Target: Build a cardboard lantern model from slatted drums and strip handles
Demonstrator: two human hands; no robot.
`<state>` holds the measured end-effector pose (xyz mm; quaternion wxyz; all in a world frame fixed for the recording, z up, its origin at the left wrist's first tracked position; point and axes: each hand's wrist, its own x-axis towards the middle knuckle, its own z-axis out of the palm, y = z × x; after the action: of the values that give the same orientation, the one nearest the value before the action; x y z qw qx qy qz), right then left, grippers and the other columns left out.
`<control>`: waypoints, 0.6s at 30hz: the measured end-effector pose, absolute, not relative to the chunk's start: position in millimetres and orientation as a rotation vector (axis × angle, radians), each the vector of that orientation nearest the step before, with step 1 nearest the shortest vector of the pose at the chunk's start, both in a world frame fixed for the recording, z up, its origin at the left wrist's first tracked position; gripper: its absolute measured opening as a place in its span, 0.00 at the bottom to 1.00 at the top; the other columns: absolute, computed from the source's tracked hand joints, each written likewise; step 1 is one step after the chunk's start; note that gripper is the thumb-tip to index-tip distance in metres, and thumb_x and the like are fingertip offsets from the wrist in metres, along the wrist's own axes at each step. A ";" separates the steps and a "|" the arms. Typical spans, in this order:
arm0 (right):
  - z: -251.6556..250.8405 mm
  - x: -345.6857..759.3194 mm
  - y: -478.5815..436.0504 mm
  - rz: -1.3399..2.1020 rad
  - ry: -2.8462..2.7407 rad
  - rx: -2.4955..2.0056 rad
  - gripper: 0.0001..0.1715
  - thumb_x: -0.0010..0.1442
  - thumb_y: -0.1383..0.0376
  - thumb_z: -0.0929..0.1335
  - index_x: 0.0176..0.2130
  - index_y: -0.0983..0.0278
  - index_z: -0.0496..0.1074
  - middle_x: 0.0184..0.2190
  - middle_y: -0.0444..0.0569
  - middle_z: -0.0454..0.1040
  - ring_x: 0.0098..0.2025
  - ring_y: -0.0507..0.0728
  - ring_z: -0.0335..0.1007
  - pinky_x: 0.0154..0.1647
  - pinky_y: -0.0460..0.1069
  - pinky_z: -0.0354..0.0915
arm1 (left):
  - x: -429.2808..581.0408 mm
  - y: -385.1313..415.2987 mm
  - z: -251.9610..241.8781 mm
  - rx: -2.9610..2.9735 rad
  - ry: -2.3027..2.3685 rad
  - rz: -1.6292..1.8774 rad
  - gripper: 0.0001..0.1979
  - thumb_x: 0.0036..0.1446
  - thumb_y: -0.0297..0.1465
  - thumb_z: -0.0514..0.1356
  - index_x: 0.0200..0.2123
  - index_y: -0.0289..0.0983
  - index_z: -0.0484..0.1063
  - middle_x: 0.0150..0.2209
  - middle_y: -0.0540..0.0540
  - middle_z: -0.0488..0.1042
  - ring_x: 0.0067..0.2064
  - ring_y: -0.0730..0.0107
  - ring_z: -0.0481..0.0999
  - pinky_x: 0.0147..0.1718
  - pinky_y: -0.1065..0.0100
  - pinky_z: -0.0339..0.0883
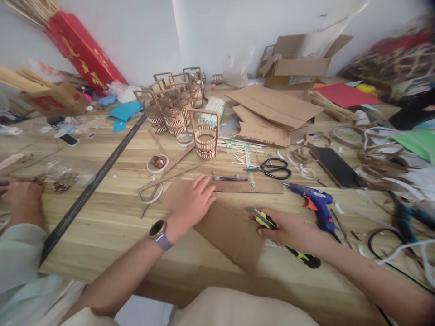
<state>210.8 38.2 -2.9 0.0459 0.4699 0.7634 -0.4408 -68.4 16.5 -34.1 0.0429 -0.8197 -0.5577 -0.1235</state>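
My left hand (193, 203) lies flat on a piece of brown cardboard (231, 233), its fingers stretched out over the upper left part. My right hand (288, 230) is wrapped round a black and yellow-green utility knife (267, 219), whose blade points left over the cardboard's right side. A thin line shows on the cardboard near the blade; whether it is drawn or cut I cannot tell. Just beyond lie a pen (231, 179) and a narrow cardboard strip (251, 187). Whether the blade touches the cardboard is unclear.
A blue glue gun (314, 201), black-handled scissors (272, 169) and a phone (340, 167) lie to the right. A small stick basket (205, 142) stands ahead, with several lidded ones behind. Cardboard sheets (275, 106) are piled at the back. Another person's hand (23, 199) is at far left.
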 end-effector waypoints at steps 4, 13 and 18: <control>-2.3 204.1 44.9 -1.161 2.461 1.345 0.12 0.60 0.64 0.65 0.45 0.61 0.71 0.36 0.48 0.78 0.38 0.59 0.75 0.39 0.50 0.67 | -42.8 13.6 -45.4 -2.712 -1.670 -0.351 0.25 0.68 0.39 0.50 0.63 0.32 0.62 0.67 0.33 0.59 0.70 0.48 0.52 0.65 0.44 0.52; 20.4 194.6 35.0 -0.341 2.406 1.251 0.16 0.71 0.60 0.58 0.49 0.64 0.68 0.40 0.56 0.79 0.39 0.64 0.80 0.28 0.49 0.65 | -32.7 19.7 -51.7 -2.697 -1.775 -0.188 0.29 0.68 0.40 0.50 0.67 0.31 0.56 0.70 0.30 0.50 0.71 0.42 0.47 0.64 0.42 0.50; 22.0 185.9 27.9 -0.235 2.422 1.096 0.13 0.71 0.63 0.59 0.47 0.65 0.69 0.36 0.56 0.81 0.36 0.65 0.81 0.24 0.48 0.64 | -19.5 21.3 -47.8 -2.756 -1.664 -0.270 0.27 0.68 0.35 0.50 0.67 0.32 0.55 0.71 0.32 0.49 0.72 0.43 0.43 0.65 0.41 0.47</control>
<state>185.9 27.9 22.0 0.2342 0.3992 0.8823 -0.0858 -19.5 21.3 -47.8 -0.0446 -0.8522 -0.5145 -0.0834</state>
